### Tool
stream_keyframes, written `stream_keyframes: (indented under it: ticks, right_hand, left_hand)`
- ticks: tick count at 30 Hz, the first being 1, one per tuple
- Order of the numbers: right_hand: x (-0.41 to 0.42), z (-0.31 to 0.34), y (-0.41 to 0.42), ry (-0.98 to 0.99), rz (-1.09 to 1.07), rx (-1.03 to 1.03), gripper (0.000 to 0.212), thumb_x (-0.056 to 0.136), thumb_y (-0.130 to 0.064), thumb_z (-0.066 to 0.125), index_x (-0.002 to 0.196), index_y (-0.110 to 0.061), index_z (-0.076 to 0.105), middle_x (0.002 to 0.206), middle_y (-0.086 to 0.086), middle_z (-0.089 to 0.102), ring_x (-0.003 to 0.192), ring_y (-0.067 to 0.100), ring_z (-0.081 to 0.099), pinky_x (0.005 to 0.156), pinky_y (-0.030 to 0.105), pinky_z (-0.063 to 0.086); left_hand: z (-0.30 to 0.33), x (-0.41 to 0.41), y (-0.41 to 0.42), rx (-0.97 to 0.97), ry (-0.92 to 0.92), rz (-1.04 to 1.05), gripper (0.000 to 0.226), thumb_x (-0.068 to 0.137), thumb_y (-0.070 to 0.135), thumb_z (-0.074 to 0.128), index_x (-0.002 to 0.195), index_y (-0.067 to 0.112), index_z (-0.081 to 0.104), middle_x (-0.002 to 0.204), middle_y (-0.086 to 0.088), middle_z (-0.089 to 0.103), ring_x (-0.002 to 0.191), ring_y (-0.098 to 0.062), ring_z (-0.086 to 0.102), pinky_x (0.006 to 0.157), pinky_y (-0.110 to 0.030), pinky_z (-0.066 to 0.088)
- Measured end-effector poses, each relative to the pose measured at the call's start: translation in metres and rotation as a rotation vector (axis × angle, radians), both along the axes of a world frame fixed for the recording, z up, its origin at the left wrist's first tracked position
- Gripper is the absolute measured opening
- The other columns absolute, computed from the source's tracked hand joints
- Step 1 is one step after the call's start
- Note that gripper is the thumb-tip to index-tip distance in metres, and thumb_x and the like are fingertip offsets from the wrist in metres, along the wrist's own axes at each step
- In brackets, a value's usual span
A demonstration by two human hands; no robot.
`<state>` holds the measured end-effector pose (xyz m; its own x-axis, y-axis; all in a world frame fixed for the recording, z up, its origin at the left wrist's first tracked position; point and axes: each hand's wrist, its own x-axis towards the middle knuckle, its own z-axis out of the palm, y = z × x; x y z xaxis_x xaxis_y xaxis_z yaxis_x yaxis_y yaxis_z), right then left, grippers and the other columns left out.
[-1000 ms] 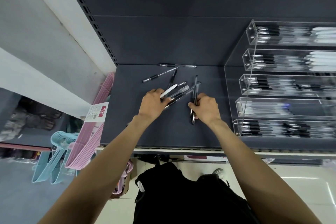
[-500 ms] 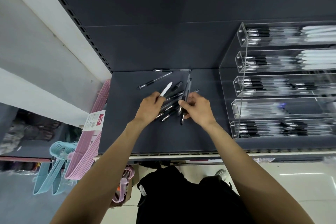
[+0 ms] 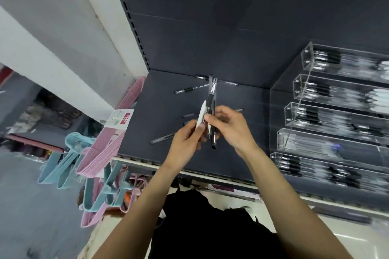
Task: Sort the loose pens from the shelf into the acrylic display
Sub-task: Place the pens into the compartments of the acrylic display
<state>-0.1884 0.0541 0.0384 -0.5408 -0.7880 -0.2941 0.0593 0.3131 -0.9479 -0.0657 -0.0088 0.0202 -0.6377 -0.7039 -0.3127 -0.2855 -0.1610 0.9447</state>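
Hangers (image 3: 99, 153), pink and blue, hang off the shelf's left end, clear of the work. On the shelf (image 3: 168, 94) loose pens (image 3: 190, 90) lie scattered at odd angles, not yet gathered. Left hand (image 3: 185, 143): fingers curled, pinching a white pen (image 3: 201, 116), apparently kept apart from the darker ones. Right hand (image 3: 233, 130): fingers closed round a bundle (image 3: 211, 111) of black and clear pens, held upright above the shelf, probably so the ends line up for loading together. Display (image 3: 294, 109), right, well apart from the hands: open-ended trays stacked in tiers, each already holding pens lying lengthwise; motion blur hides detail
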Motion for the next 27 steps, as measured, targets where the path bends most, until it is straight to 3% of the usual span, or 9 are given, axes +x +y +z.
stream_keyframes:
  ticks: [3,7,9,11,14,19,21,24,27]
  right_hand:
    - [0.003,0.002,-0.001,0.064,0.087,0.018,0.003,0.088,-0.017,0.066,0.087,-0.019,0.065,0.079,0.001,0.067,0.066,0.011,0.063,0.051,0.027,0.051]
    - [0.006,0.002,-0.002,0.137,0.174,0.038,0.010,0.087,-0.018,0.067,0.091,-0.009,0.064,0.086,0.007,0.070,0.076,0.024,0.067,0.056,0.035,0.057]
    - [0.005,0.003,0.000,0.171,0.224,0.058,0.014,0.087,-0.019,0.066,0.093,-0.006,0.063,0.086,0.006,0.070,0.078,0.024,0.068,0.059,0.032,0.058]
    - [0.005,0.003,0.002,0.206,0.305,0.092,0.016,0.087,-0.020,0.067,0.096,-0.008,0.064,0.085,0.003,0.071,0.078,0.020,0.068,0.065,0.032,0.058]
    - [0.005,0.004,0.008,0.309,0.478,0.119,0.012,0.084,-0.024,0.069,0.093,-0.016,0.067,0.081,-0.002,0.071,0.077,0.012,0.067,0.076,0.033,0.055]
    - [-0.002,0.019,0.013,0.612,0.621,0.170,0.019,0.081,-0.033,0.072,0.096,-0.022,0.071,0.078,-0.009,0.065,0.069,0.006,0.060,0.067,0.026,0.050]
    - [-0.006,0.024,0.015,0.798,0.645,0.189,0.019,0.081,-0.038,0.071,0.090,-0.021,0.071,0.078,-0.004,0.061,0.070,0.011,0.056,0.065,0.028,0.046]
    - [-0.012,0.029,0.019,0.848,0.654,0.188,0.018,0.082,-0.040,0.069,0.082,-0.021,0.068,0.066,-0.007,0.053,0.063,0.010,0.050,0.054,0.022,0.034]
    - [-0.013,0.035,0.024,0.983,0.724,0.227,0.024,0.084,-0.045,0.065,0.074,-0.024,0.059,0.064,-0.008,0.053,0.064,0.011,0.049,0.052,0.022,0.030]
  left_hand:
    - [0.000,0.007,0.012,0.018,0.018,0.086,0.020,0.100,0.020,0.045,0.102,0.018,0.065,0.070,0.013,0.063,0.065,0.003,0.060,0.060,-0.019,0.052]
    - [-0.001,0.013,0.027,0.048,0.051,0.174,0.022,0.100,0.021,0.047,0.096,0.013,0.067,0.071,0.010,0.064,0.067,-0.004,0.064,0.063,-0.022,0.055]
    - [-0.001,0.014,0.033,0.090,0.077,0.269,0.024,0.100,0.025,0.045,0.100,0.017,0.068,0.082,0.005,0.069,0.079,-0.009,0.067,0.072,-0.027,0.056]
    - [0.000,0.014,0.037,0.216,0.164,0.402,0.026,0.102,0.029,0.041,0.105,0.025,0.066,0.097,0.003,0.072,0.091,-0.013,0.068,0.076,-0.028,0.055]
    - [0.005,0.007,0.040,0.516,0.405,0.515,0.033,0.103,0.027,0.035,0.120,0.014,0.060,0.106,-0.009,0.070,0.094,-0.018,0.068,0.073,-0.027,0.056]
    - [0.008,-0.001,0.050,0.638,0.583,0.487,0.038,0.104,0.023,0.032,0.128,0.003,0.054,0.099,-0.012,0.069,0.086,-0.020,0.069,0.067,-0.030,0.056]
    - [0.007,-0.003,0.055,0.613,0.579,0.487,0.036,0.104,0.020,0.032,0.128,0.004,0.054,0.099,-0.010,0.069,0.086,-0.019,0.069,0.070,-0.030,0.055]
    - [0.007,-0.008,0.061,0.552,0.523,0.498,0.032,0.103,0.018,0.036,0.126,0.008,0.057,0.102,-0.006,0.070,0.089,-0.018,0.069,0.077,-0.032,0.055]
    - [0.007,-0.011,0.066,0.511,0.455,0.497,0.025,0.102,0.016,0.041,0.116,0.014,0.061,0.096,-0.002,0.072,0.084,-0.015,0.069,0.071,-0.028,0.054]
